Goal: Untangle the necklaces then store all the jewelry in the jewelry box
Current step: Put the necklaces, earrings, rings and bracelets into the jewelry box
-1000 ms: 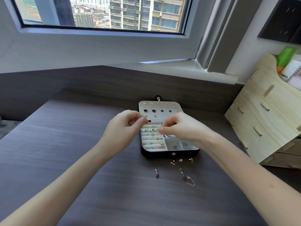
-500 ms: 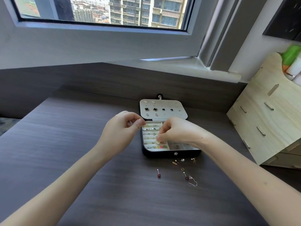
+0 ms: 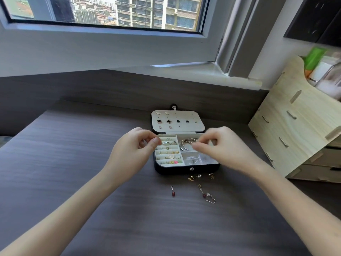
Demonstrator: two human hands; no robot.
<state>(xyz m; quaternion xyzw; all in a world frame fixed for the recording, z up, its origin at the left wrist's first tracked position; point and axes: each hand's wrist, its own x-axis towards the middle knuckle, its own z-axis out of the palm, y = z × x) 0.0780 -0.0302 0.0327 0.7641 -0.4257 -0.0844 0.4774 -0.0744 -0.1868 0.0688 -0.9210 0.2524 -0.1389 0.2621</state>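
Observation:
A black jewelry box (image 3: 186, 169) lies open on the dark wood desk, its cream lid panel (image 3: 195, 124) holding stud earrings. Rings and small studs fill the left rows, and silver bracelets (image 3: 185, 145) lie in the top right compartment. My left hand (image 3: 132, 150) hovers at the box's left edge with thumb and forefinger pinched. My right hand (image 3: 227, 146) is over the right compartments, its fingertips pinched just above the bracelets. I can see nothing between either pair of fingers. Loose earrings lie in front of the box: a red bead pin (image 3: 173, 193), a hook earring (image 3: 209, 197) and small gold pieces (image 3: 191, 178).
A light wooden desk organizer (image 3: 299, 126) stands at the right, close to the box. A low dark wall panel (image 3: 110, 89) and the window sill run behind the desk. Bare desk surface stretches to the left and toward me.
My right hand has shifted from the left ring rows to the bracelet compartment on the right, uncovering the rows. My left hand has stayed almost in place, still pinched.

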